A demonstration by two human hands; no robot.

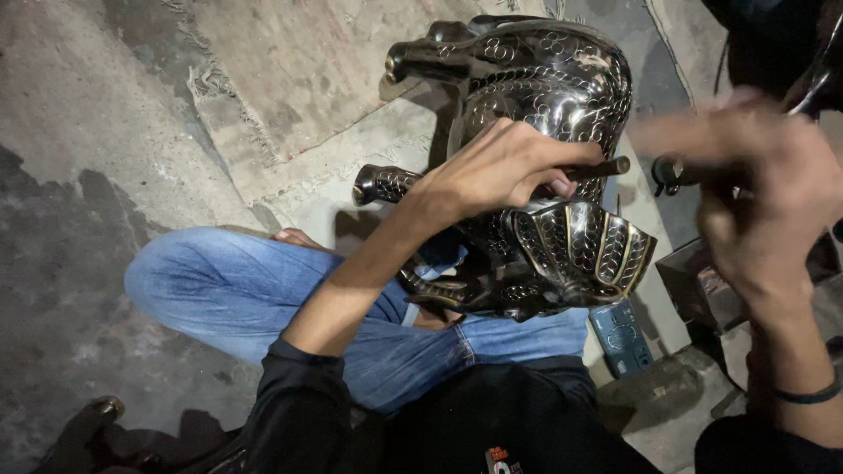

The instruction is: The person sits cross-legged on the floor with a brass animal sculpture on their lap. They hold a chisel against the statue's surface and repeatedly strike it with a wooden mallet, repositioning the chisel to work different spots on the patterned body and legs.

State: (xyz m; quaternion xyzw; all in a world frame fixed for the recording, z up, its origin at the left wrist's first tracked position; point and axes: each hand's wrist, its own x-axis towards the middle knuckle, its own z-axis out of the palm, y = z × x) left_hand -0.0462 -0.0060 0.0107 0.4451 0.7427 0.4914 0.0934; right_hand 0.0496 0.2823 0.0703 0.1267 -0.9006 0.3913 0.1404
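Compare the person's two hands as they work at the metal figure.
The left hand is sharp in the picture and rests on the engraved metal animal figure, gripping a thin rod-like tool. The right hand is blurred, raised clear of the figure, and holds a dark-headed tool. The right wrist has a dark band; the left arm shows none. Both hands are bare and closed on a tool.

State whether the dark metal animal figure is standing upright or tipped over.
Tipped: the metal animal figure lies across the lap, legs pointing sideways, left hand on it.

Glossy embossed metal animal figure [544, 96], blue denim jeans [228, 290], rough concrete floor [79, 132]
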